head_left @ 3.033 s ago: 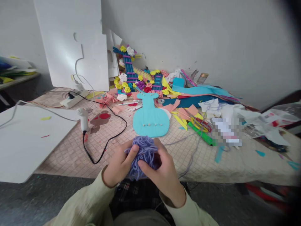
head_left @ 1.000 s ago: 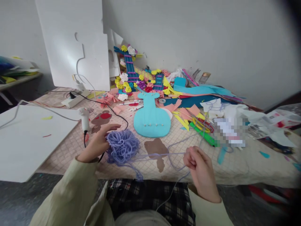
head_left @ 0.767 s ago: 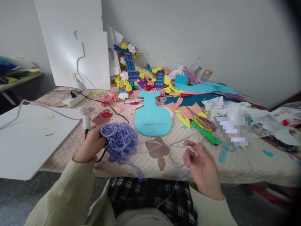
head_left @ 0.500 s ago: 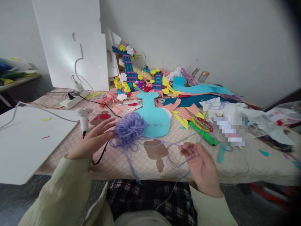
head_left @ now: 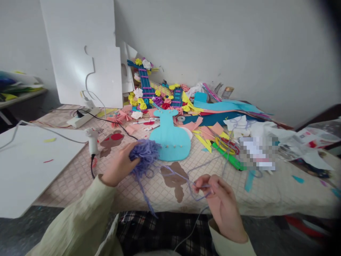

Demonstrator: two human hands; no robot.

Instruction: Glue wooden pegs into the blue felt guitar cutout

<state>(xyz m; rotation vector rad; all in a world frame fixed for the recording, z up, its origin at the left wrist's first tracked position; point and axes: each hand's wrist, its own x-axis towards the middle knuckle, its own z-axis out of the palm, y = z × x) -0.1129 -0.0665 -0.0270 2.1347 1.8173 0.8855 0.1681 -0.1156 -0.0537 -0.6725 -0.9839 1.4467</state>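
My left hand (head_left: 119, 166) grips a loose ball of purple yarn (head_left: 145, 153) just above the table, in front of a light-blue guitar-shaped cutout (head_left: 169, 138). My right hand (head_left: 218, 201) pinches a purple strand (head_left: 179, 175) that runs from the ball, near the table's front edge. More strand hangs down from the ball toward my lap. A brown paper shape (head_left: 174, 177) lies on the checked tablecloth (head_left: 80, 177) between my hands.
A white glue gun (head_left: 92, 139) with a black cord stands left of the ball. A white foam board (head_left: 29, 160) lies at left, another leans on the wall. Paper flowers, coloured paper scraps, a green marker (head_left: 226, 156) and a power strip (head_left: 81, 119) crowd the back.
Three seconds ago both hands held the yarn ball together. Since then the left hand carried the ball left and gripped it again, and the right hand drew a strand out to the right.
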